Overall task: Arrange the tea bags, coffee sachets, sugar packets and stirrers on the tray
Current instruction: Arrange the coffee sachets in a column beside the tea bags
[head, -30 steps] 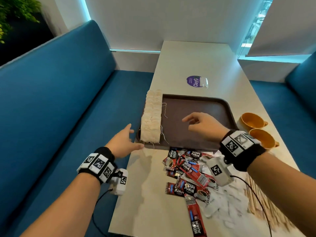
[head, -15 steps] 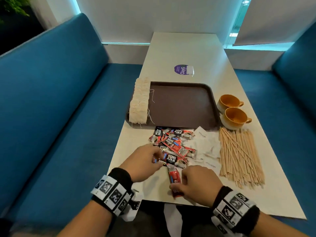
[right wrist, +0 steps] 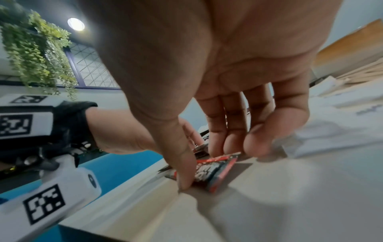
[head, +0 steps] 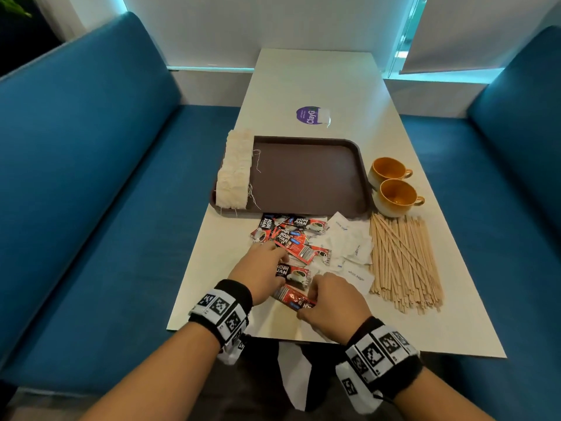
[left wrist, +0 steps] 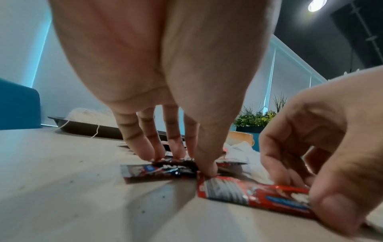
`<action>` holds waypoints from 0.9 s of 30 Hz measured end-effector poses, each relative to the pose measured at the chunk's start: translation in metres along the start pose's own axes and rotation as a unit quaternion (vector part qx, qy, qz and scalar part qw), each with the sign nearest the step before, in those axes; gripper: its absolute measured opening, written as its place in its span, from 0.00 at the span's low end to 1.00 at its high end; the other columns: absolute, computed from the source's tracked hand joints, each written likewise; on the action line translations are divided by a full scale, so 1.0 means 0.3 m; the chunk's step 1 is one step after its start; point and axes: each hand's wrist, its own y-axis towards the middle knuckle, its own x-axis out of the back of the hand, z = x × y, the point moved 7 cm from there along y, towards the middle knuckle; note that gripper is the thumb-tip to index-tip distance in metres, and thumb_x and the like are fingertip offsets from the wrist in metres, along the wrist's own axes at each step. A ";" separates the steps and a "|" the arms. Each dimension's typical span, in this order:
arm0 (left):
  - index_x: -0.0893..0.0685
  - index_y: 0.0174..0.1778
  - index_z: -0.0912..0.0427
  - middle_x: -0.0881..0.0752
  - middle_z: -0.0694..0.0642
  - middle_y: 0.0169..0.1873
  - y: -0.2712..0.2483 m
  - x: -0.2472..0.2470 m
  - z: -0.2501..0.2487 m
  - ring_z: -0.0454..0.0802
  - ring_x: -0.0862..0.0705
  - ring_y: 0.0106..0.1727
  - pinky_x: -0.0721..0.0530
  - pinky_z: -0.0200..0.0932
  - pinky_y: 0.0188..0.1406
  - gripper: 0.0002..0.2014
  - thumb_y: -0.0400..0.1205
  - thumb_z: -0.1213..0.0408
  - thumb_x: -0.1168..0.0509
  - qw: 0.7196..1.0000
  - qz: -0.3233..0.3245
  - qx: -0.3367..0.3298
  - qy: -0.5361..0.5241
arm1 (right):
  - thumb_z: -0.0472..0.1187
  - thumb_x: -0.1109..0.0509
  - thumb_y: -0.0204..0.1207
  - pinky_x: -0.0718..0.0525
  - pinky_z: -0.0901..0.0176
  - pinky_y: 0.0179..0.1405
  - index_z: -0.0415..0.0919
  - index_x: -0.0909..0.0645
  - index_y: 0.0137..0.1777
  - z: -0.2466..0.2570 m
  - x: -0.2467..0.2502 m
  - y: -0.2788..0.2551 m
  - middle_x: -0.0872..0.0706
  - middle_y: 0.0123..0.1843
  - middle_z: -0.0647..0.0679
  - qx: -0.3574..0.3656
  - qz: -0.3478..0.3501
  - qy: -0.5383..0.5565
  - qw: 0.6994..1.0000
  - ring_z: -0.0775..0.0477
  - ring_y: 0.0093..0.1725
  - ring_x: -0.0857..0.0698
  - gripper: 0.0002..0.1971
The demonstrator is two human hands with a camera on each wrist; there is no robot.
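The brown tray (head: 306, 177) holds a row of tea bags (head: 235, 173) along its left side. Coffee sachets (head: 291, 235) lie heaped on the table before it, with white sugar packets (head: 352, 247) and wooden stirrers (head: 403, 262) to their right. My left hand (head: 274, 268) pinches a dark coffee sachet (left wrist: 159, 171) lying flat, fingertips on its far edge and thumb at its end. My right hand (head: 309, 299) pinches a red coffee sachet (right wrist: 213, 170) between thumb and fingers, low over the table's near edge.
Two orange cups (head: 393, 183) stand right of the tray, above the stirrers. A purple sticker (head: 309, 115) lies beyond the tray. Blue benches (head: 91, 177) flank the table, and its near edge (head: 273, 337) is just behind my hands.
A second ago both hands hovered at the tray by the tea bags. They have come back to the sachet heap, each taking hold of a coffee sachet; the red one now lies crosswise.
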 end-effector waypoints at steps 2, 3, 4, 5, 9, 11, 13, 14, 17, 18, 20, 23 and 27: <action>0.18 0.67 0.47 0.25 0.49 0.66 0.004 -0.004 0.013 0.51 0.30 0.72 0.27 0.50 0.75 0.20 0.80 0.57 0.24 1.000 0.003 0.015 -0.001 | 0.54 0.20 0.67 0.23 0.56 0.38 0.49 0.23 0.46 -0.009 -0.006 0.002 0.17 0.47 0.51 -0.001 0.005 0.016 1.000 0.48 0.46 0.16 0.17; 0.17 0.66 0.46 0.25 0.48 0.65 0.005 -0.004 0.018 0.51 0.31 0.71 0.27 0.50 0.75 0.20 0.79 0.56 0.23 1.000 0.003 0.018 -0.003 | 0.52 0.20 0.66 0.22 0.56 0.38 0.49 0.23 0.46 -0.015 -0.008 0.004 0.17 0.47 0.51 -0.002 0.009 0.028 1.000 0.48 0.46 0.17 0.17; 0.17 0.64 0.46 0.26 0.48 0.64 0.007 -0.002 0.021 0.51 0.32 0.70 0.27 0.49 0.74 0.20 0.77 0.55 0.22 1.000 0.004 0.018 -0.002 | 0.51 0.19 0.66 0.20 0.55 0.38 0.49 0.23 0.47 -0.024 -0.010 0.008 0.16 0.47 0.52 -0.003 0.015 0.046 0.999 0.49 0.46 0.17 0.17; 0.18 0.62 0.45 0.25 0.47 0.63 0.008 0.001 0.023 0.50 0.32 0.69 0.26 0.50 0.73 0.19 0.76 0.54 0.21 1.000 0.005 0.015 -0.001 | 0.49 0.18 0.65 0.18 0.55 0.41 0.50 0.23 0.48 -0.031 -0.009 0.011 0.16 0.47 0.52 -0.004 0.021 0.067 0.998 0.49 0.46 0.17 0.18; 0.20 0.48 0.49 0.17 0.47 0.51 -0.003 0.031 0.052 0.50 0.19 0.55 0.16 0.52 0.59 0.18 0.72 0.60 0.18 0.998 0.007 0.023 -0.060 | 0.43 0.18 0.66 0.14 0.56 0.48 0.54 0.16 0.52 -0.048 0.009 0.024 0.13 0.50 0.53 0.013 0.032 0.098 0.995 0.51 0.48 0.15 0.16; 0.21 0.43 0.52 0.15 0.48 0.44 -0.016 0.046 0.082 0.50 0.15 0.47 0.13 0.48 0.50 0.15 0.73 0.66 0.19 0.995 0.009 0.038 -0.096 | 0.41 0.21 0.67 0.17 0.58 0.41 0.56 0.15 0.44 -0.052 0.018 0.029 0.15 0.43 0.55 0.025 0.033 0.084 0.996 0.53 0.44 0.16 0.10; 0.20 0.39 0.53 0.13 0.50 0.40 -0.029 0.066 0.116 0.48 0.14 0.40 0.16 0.38 0.40 0.13 0.76 0.69 0.22 0.992 0.005 0.044 -0.115 | 0.41 0.22 0.69 0.17 0.59 0.39 0.55 0.16 0.39 -0.055 0.033 0.030 0.14 0.38 0.56 0.028 0.032 0.088 0.995 0.54 0.40 0.15 0.07; 0.20 0.38 0.53 0.13 0.51 0.39 -0.036 0.077 0.132 0.47 0.15 0.37 0.19 0.35 0.36 0.12 0.76 0.69 0.22 0.991 0.001 0.045 -0.125 | 0.41 0.21 0.70 0.17 0.60 0.38 0.54 0.16 0.38 -0.059 0.044 0.032 0.13 0.37 0.55 0.027 0.030 0.100 0.994 0.54 0.38 0.14 0.07; 0.20 0.39 0.55 0.14 0.51 0.39 -0.058 0.117 0.174 0.44 0.19 0.35 0.24 0.35 0.34 0.08 0.79 0.67 0.26 0.989 -0.020 0.050 -0.135 | 0.38 0.23 0.69 0.24 0.68 0.28 0.48 0.18 0.37 -0.071 0.103 0.040 0.16 0.33 0.53 0.025 0.009 0.148 0.989 0.55 0.30 0.19 0.06; 0.21 0.40 0.56 0.13 0.51 0.40 -0.064 0.127 0.185 0.44 0.18 0.37 0.23 0.36 0.35 0.07 0.80 0.67 0.29 0.988 -0.025 0.052 -0.140 | 0.36 0.25 0.68 0.26 0.67 0.27 0.46 0.20 0.35 -0.076 0.128 0.043 0.17 0.32 0.52 0.022 -0.004 0.167 0.986 0.54 0.29 0.22 0.07; 0.26 0.41 0.55 0.11 0.54 0.44 -0.071 0.136 0.198 0.44 0.16 0.43 0.21 0.39 0.40 0.07 0.82 0.69 0.36 0.985 -0.023 0.052 -0.163 | 0.33 0.28 0.67 0.27 0.60 0.30 0.43 0.27 0.32 -0.084 0.172 0.052 0.22 0.29 0.50 0.019 -0.031 0.204 0.978 0.51 0.29 0.26 0.10; 0.31 0.45 0.49 0.11 0.52 0.45 -0.068 0.119 0.198 0.39 0.18 0.39 0.21 0.42 0.42 0.14 0.83 0.76 0.45 0.983 0.011 0.037 -0.182 | 0.31 0.30 0.68 0.28 0.53 0.33 0.42 0.31 0.29 -0.080 0.224 0.072 0.25 0.30 0.45 0.021 -0.084 0.221 0.971 0.46 0.32 0.26 0.13; 0.32 0.68 0.45 0.16 0.55 0.50 -0.062 0.063 0.135 0.50 0.16 0.49 0.17 0.52 0.53 0.29 0.78 0.83 0.47 0.988 0.062 0.005 -0.141 | 0.27 0.35 0.75 0.15 0.45 0.37 0.41 0.25 0.40 -0.063 0.242 0.125 0.15 0.40 0.39 0.013 -0.103 0.255 0.961 0.38 0.41 0.15 0.08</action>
